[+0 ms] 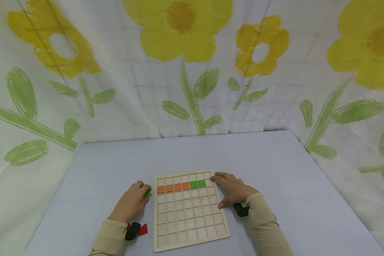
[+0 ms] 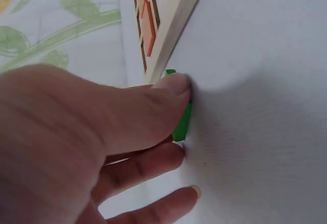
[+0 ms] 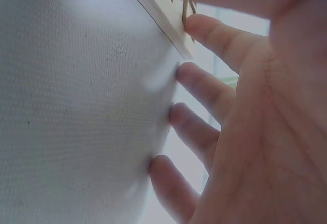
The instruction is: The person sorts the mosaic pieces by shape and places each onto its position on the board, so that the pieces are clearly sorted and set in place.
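Left grip (image 1: 131,201) pinches 1 green tile (image 2: 181,125); right grip (image 1: 234,190) touches board (image 1: 190,223) (gridded).

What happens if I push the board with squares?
The board would probably slide, not roll, because it lies flat. It looks stiff: its edges are straight. The orange tiles would likely ride along, sitting in its squares.

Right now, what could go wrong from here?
The left hand pinches a green tile, which might slip. The right hand touches the edge of the grid board, so a push could shift it and perhaps the orange tiles in it. A red piece lies beside the black wrist device and might get swept aside.
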Motion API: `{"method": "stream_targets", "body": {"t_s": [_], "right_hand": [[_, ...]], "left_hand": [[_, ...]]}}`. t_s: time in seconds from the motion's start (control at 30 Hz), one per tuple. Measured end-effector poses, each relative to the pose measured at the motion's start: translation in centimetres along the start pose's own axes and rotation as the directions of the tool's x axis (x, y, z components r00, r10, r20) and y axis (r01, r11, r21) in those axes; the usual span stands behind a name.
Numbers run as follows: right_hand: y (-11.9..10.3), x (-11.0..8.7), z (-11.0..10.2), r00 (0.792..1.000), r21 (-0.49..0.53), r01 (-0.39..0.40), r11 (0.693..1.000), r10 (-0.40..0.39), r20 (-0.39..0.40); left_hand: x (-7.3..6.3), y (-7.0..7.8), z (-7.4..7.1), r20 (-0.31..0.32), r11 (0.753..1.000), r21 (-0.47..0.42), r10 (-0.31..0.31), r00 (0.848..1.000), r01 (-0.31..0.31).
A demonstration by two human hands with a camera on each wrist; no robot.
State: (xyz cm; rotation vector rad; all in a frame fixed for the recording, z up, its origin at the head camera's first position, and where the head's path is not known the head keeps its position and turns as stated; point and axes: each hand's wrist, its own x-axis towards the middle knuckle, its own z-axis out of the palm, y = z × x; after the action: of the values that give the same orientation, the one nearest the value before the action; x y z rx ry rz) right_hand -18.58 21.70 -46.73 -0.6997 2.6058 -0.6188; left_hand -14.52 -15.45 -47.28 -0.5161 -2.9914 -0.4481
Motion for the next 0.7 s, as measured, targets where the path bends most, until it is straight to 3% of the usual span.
{"method": "stream_targets", "body": {"t_s": [0.2,0.4,0.7], "right_hand": [[-0.2,-0.2,-0.2,1.000,0.016,0.018,1.000,-0.018,-0.002],[-0.3,-0.2,-0.2,1.000,0.007,0.012,1.000,-0.012,-0.010],[0.0,-0.1,-0.1,1.000,-0.003,0.017,1.000,-0.017,-0.016]], "left_hand": [[0.0,-0.3,0.0,0.002,0.999,-0.037,0.021,1.000,-0.020],[0.4,-0.5,-0.5,-0.054,0.998,-0.037,0.054,0.997,-0.056],[2.4,1.6,-1.1,-0.072,0.983,-0.122,0.131,0.989,-0.139]]}}
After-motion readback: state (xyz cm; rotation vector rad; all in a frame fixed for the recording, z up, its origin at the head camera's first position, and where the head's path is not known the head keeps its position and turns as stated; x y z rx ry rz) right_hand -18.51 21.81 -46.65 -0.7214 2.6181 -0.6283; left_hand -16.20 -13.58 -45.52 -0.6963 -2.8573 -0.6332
